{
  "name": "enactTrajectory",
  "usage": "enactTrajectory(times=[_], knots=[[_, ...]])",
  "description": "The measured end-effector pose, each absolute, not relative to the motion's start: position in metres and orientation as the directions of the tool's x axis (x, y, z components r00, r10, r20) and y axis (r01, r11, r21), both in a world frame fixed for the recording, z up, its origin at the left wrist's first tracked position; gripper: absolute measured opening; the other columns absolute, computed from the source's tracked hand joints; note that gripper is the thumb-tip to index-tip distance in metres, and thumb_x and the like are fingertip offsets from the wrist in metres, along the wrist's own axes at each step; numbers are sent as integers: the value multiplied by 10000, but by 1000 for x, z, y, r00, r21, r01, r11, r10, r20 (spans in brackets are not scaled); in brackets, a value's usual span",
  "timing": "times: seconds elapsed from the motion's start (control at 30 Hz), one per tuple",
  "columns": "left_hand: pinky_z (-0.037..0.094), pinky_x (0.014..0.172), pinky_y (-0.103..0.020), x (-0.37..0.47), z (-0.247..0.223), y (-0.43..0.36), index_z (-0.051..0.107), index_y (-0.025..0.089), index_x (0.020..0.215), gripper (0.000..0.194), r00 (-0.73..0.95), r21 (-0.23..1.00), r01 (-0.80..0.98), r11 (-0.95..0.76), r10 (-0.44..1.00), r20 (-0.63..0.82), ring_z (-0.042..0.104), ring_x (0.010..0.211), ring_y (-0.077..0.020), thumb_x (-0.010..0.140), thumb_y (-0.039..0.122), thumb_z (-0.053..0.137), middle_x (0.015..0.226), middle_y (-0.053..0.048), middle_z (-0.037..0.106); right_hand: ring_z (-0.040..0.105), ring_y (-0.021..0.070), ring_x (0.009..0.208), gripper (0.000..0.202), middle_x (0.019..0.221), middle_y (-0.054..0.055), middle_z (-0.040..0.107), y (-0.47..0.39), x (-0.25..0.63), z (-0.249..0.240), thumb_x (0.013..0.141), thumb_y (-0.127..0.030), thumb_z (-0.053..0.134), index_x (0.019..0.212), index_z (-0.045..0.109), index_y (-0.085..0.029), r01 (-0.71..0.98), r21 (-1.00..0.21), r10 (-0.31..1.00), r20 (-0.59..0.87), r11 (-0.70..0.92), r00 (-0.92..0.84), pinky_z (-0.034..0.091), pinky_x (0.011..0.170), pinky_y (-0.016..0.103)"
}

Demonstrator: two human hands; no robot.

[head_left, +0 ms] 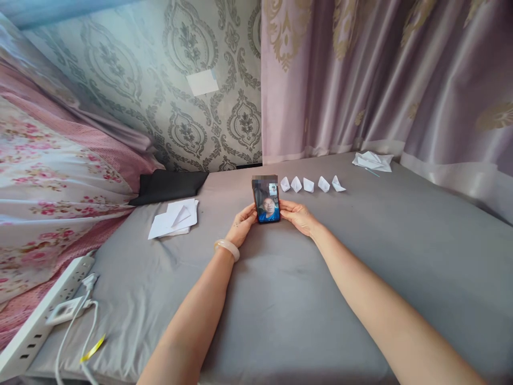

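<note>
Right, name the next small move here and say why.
Perhaps ease the phone slightly left: the left hand and right hand hold its sides, and in this view the row of folded papers begins close by its right edge.

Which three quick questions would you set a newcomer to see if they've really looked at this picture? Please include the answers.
1. What do the left hand and the right hand hold between them?
2. True or false: the pale bangle is worn on the right wrist.
3. How many folded white paper shapes form the row beyond the right hand?
a) three
b) five
c) seven

Key:
1. A phone, held upright with its lit screen facing the wearer.
2. False; the pale bangle is on the left one.
3. b) five.
</note>
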State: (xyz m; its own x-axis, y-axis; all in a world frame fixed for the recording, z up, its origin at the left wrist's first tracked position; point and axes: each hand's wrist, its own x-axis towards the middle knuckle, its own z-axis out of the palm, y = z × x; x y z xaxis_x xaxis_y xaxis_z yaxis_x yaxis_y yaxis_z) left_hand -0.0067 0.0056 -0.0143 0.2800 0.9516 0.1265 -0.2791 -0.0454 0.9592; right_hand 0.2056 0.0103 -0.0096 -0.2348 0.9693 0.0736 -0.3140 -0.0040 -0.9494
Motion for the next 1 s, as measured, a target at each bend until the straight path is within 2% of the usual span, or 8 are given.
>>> enactTrajectory(times=[0.1,0.23,0.37,0.57,1.0], knots=[[423,1043,-431,-7,-16,6,610,210,1291,543,283,957,-284,-54,949,138,597,1169,-266,791,387,728,1283,-92,647,583,273,1220,471,1224,46,694,10,205,-10,609,-304,838,1069,744,-270,-309,-951,968,76,-2,-240,356,1111,477],[420,1049,-428,-7,-15,6,608,215,1294,540,296,958,-280,-60,944,145,585,1191,-272,796,389,723,1304,-89,635,616,263,1173,435,1198,29,707,9,204,-9,670,-382,815,1087,739,-284,-356,-935,963,90,-7,-253,385,1096,474],[415,1057,-427,-6,-11,4,613,216,1289,514,312,957,-283,-57,939,148,583,1196,-271,810,375,711,1319,-82,627,640,261,1131,410,1151,19,727,9,203,-10,673,-402,823,1062,749,-294,-372,-928,967,83,-14,-243,397,1087,479],[410,1059,-441,-7,-9,3,606,212,1302,528,312,960,-278,-36,942,126,594,1180,-279,815,391,704,1272,-90,655,627,267,1150,417,1166,15,721,11,204,-10,675,-396,821,1072,744,-293,-340,-940,963,75,-18,-257,396,1086,485],[436,1042,-443,-3,-4,1,673,196,1199,492,228,959,-283,25,973,42,632,1104,-266,766,421,743,1158,-73,706,617,256,1168,404,1184,12,715,11,204,-8,674,-356,822,1065,746,-288,-337,-940,968,42,-45,-248,387,1098,463]])
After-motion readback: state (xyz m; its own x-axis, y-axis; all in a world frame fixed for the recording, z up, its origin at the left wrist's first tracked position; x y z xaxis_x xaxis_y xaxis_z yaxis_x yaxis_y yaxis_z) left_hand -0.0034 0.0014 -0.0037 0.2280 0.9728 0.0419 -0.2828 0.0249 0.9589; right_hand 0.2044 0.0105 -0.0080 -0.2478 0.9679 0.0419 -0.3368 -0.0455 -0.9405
